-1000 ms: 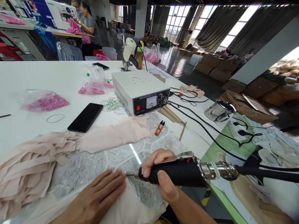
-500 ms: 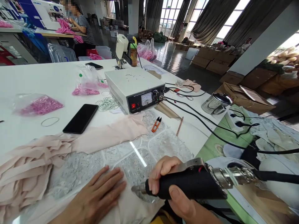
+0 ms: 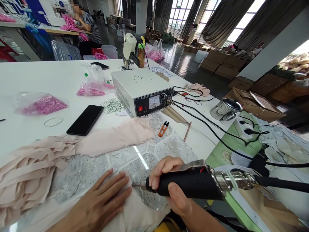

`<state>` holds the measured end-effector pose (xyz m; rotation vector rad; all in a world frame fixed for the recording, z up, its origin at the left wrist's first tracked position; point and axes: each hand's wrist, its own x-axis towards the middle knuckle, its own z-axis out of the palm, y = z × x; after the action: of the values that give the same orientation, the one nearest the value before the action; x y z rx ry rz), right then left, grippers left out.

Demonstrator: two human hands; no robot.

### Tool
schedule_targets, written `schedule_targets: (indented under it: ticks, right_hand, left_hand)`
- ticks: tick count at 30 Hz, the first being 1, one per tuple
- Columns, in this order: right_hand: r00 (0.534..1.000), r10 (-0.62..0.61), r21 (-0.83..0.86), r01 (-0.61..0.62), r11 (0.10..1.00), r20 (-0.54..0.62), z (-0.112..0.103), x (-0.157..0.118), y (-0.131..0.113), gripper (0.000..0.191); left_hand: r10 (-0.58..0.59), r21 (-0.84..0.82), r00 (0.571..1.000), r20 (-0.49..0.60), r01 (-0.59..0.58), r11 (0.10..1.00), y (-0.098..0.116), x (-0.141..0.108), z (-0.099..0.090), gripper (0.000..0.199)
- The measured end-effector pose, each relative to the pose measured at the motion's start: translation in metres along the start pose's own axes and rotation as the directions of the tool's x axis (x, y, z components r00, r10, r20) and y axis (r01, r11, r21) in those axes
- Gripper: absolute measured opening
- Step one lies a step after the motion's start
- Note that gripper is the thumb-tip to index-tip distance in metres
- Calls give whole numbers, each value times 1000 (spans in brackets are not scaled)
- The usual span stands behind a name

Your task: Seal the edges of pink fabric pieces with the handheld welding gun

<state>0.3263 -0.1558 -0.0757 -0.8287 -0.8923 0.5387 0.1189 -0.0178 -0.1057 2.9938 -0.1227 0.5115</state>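
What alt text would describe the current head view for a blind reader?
A right hand holds a black, metal-tipped cylindrical tool beside the left hand, flat on pale-pink cloth. Behind stands a white, box-shaped electrical unit.

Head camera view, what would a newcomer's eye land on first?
Probably the black handheld tool in the right hand, low and right of centre, its metal tip by the left hand, which lies flat on pale pink fabric. Behind them, around mid-picture, sits a white box with a glowing red switch. Orange snips lie just in front of that box.
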Motion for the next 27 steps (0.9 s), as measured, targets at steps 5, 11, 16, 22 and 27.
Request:
schedule_targets:
  ticks: [5,11,16,22,27]
  right_hand:
    - [1000,-20,14,20,1000,16,1,4,4,14]
    - [999,43,80,-41,996,-18,-7,-4,-19,18]
    - [991,127,-13,-127,992,40,-18,-22,-46,19]
    - [985,161,3,-161,987,66,-23,-34,-49,21]
    - [985,170,87,-171,981,18,-19,-38,-48,21]
  left_hand:
    - [32,21,999,-3,-32,999,-4,2,-3,36]
    - [137,118,988,75,-146,982,-8,4,-10,39]
    - [29,75,999,16,-30,997,-2,4,-10,37]
    - [95,88,994,55,-100,991,9,10,-19,35]
    - [120,75,991,61,-125,989,20,15,-21,33]
